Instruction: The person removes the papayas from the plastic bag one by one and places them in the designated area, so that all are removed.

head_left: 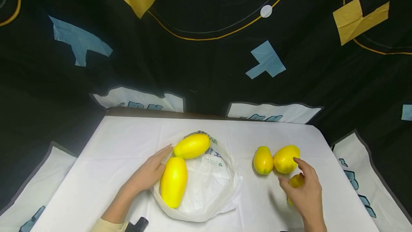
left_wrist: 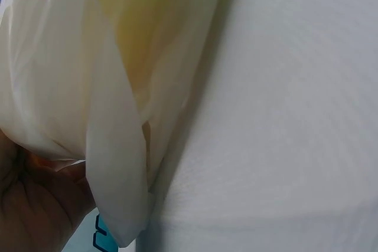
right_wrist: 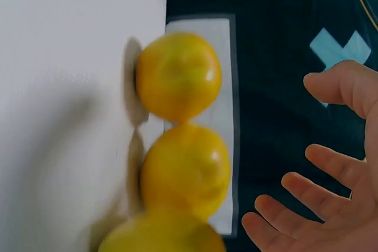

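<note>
My left hand [head_left: 149,173] lies against the left side of a thin white plastic bag [head_left: 231,189], fingers extended along its rim. In the left wrist view, a fold of the bag [left_wrist: 115,163] covers part of that hand [left_wrist: 41,205]. Inside the bag lie two yellow oblong fruits, one upper [head_left: 193,146] and one lower left [head_left: 173,183]. On the right, my right hand [head_left: 304,189] hovers with thumb and fingers spread, partly hiding a yellow fruit [head_left: 297,180]. Two more fruits [head_left: 263,160] [head_left: 286,159] sit just beyond it. The right wrist view shows the hand [right_wrist: 331,193] holding nothing.
A white cloth covers the table [head_left: 128,137]. Its back edge [head_left: 167,115] stands before a black curtain [head_left: 193,71] with blue and gold patches. The right-hand fruits stand close together near the table's right side.
</note>
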`<state>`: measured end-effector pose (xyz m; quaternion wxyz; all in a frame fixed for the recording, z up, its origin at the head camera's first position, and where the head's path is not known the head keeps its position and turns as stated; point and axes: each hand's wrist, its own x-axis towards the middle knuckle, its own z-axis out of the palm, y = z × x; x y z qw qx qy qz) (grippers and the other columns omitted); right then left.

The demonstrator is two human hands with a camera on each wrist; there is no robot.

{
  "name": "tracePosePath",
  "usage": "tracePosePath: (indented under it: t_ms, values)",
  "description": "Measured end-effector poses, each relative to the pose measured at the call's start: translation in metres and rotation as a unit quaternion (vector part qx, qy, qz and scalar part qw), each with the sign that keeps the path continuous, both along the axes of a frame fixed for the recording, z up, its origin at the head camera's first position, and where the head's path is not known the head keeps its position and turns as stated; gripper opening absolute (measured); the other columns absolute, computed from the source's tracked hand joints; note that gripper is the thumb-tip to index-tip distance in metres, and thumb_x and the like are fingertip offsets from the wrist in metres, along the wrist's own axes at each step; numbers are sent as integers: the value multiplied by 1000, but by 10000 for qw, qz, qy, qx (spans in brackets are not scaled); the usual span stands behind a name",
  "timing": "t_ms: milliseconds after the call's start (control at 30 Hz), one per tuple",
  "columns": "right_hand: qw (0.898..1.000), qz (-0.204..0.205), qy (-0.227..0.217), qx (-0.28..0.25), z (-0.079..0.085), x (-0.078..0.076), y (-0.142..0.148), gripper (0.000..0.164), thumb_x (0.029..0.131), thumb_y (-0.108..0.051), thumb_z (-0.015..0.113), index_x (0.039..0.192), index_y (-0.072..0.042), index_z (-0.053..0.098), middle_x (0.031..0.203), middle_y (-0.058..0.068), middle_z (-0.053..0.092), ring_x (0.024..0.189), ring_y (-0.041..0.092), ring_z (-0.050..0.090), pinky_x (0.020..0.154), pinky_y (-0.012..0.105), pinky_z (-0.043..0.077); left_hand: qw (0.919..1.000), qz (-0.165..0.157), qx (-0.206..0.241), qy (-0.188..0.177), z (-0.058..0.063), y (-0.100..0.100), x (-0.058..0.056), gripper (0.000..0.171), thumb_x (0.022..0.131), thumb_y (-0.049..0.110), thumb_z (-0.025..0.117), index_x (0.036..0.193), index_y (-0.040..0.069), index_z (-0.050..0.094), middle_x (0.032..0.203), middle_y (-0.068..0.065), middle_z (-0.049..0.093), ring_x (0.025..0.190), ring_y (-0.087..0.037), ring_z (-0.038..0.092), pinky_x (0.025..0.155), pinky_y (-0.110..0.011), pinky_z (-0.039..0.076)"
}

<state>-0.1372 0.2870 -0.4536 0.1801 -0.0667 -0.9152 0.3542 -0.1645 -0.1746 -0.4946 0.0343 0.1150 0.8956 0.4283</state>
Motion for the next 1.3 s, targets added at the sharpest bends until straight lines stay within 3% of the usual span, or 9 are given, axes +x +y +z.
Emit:
tracePosePath:
  t_ms: [133,333,533,767,867,1000,1300]
  values:
    - [9996,259,56,121,-3,-4,-10,75,69,-15,87,136,-15,54,138,6,50,121,25,49,100,39,46,10000,-36,20,0,0,0,0,55,98,7,42,152,9,33,158,-6,28,145,-28,24,116,-51,20]
    - [9971,742,160,108,-8,-7,-24,79,66,-14,88,137,-21,53,134,1,51,116,25,52,94,48,47,10000,-79,-8,42,0,0,0,55,98,6,42,152,8,32,158,-7,28,145,-28,24,116,-50,20]
    - [9932,1143,208,15,-8,-11,-40,82,66,-15,88,139,-24,51,137,-3,50,121,24,51,97,49,47,10000,-78,-32,48,-1,-1,0,55,98,6,42,152,8,32,158,-6,28,145,-27,24,117,-49,20]
    - [9860,1625,335,138,-8,-16,-61,84,66,-19,89,140,-22,50,141,-8,47,126,15,47,101,27,44,9999,-83,-27,91,0,-2,0,55,97,4,41,152,6,32,158,-9,28,144,-29,24,117,-49,20]
    - [9841,1760,196,107,-7,-16,-71,84,66,-21,88,140,-24,49,142,-8,46,128,15,44,105,33,43,9999,-69,-59,87,1,-1,0,56,97,4,41,152,6,32,158,-8,28,144,-30,24,117,-49,20]
    - [9795,2008,114,69,-6,-16,-84,84,67,-24,88,141,-26,48,143,-7,45,131,18,42,105,49,41,9999,-49,-71,88,3,-1,0,56,97,4,41,152,7,32,158,-8,28,144,-30,24,117,-49,20]
    - [9666,2528,312,271,-5,-17,-101,84,67,-26,87,141,-23,47,143,-8,44,130,16,43,105,46,41,10000,-39,-69,35,2,-1,1,55,98,5,41,152,8,32,158,-7,28,145,-28,24,117,-49,20]
